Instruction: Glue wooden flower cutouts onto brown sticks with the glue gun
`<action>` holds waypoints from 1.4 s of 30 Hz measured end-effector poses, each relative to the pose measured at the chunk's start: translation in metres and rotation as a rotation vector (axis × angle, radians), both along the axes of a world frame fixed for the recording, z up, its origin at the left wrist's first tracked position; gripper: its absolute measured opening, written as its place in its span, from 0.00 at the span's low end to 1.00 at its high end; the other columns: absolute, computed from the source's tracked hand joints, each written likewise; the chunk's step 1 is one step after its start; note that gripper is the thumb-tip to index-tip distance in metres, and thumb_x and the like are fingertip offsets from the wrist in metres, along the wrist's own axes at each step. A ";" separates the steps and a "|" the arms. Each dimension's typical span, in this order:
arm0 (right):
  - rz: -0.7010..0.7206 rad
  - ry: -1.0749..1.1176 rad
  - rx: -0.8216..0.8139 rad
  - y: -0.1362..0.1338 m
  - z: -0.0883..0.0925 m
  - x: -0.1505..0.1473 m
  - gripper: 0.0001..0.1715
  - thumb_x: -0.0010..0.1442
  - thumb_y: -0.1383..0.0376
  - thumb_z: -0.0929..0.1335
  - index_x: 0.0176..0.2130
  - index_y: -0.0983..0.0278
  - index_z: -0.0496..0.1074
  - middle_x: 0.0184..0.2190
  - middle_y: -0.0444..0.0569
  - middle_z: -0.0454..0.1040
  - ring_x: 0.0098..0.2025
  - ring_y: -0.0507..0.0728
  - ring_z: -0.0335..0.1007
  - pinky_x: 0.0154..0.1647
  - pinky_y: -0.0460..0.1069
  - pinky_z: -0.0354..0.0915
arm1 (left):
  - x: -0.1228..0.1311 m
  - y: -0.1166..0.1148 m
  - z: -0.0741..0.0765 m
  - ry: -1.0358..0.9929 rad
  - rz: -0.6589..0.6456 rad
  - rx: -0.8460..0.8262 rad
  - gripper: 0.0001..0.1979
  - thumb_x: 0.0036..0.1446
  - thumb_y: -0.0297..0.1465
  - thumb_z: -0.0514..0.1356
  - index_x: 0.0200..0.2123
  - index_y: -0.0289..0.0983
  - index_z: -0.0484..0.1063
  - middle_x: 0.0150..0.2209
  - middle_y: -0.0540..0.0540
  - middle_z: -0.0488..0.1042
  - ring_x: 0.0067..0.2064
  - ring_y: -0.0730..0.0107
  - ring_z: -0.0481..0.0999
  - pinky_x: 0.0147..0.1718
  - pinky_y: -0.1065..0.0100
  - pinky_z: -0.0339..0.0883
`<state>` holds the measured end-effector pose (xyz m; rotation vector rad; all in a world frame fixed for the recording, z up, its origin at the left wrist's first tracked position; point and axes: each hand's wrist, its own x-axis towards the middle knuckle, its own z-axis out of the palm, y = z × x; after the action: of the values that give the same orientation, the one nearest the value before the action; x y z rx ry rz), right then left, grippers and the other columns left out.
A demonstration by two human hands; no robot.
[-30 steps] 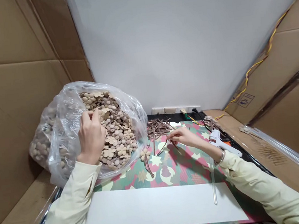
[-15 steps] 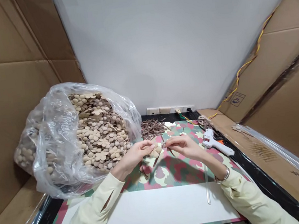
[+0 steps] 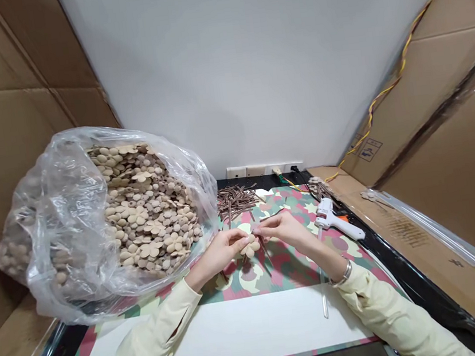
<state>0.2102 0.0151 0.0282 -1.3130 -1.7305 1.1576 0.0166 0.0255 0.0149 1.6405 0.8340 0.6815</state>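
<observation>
Over the camouflage-patterned mat [image 3: 284, 279], my left hand [image 3: 224, 250] pinches a beige petalled flower piece [image 3: 251, 247] by its upper edge. My right hand [image 3: 285, 229] is closed just beside it, with thumb and index finger pinching a thin brown cord [image 3: 265, 249] at the flower's right side. Fingertips of both hands nearly meet there. Whether the cord passes through the flower is too small to tell. Behind my hands lies a heap of brown cords [image 3: 236, 201].
A clear plastic bag [image 3: 71, 233] full of flower pieces [image 3: 148, 223] stands at left. To the right rests a white glue gun [image 3: 338, 220] with a clear glue stick [image 3: 324, 297]. White paper [image 3: 239, 331] covers the front. Power sockets [image 3: 247, 171] and cardboard walls [image 3: 452, 128] border the table.
My right hand has come closer to my left, bringing the cord up to the flower. The flower now shows more of its petals. The whole view has shifted slightly.
</observation>
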 end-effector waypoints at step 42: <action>-0.639 -1.104 0.395 -0.024 -0.033 0.166 0.07 0.53 0.68 0.59 0.32 0.67 0.64 0.34 0.59 0.66 0.38 0.62 0.61 0.38 0.53 0.57 | -0.004 -0.005 -0.007 -0.165 0.249 -0.311 0.16 0.49 0.40 0.62 0.33 0.32 0.71 0.30 0.46 0.74 0.31 0.73 0.75 0.33 0.73 0.71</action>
<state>0.3767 -0.0090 -0.0045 -2.1799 -1.7946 -0.3728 0.0122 0.0206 0.0075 1.1971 0.9793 0.8043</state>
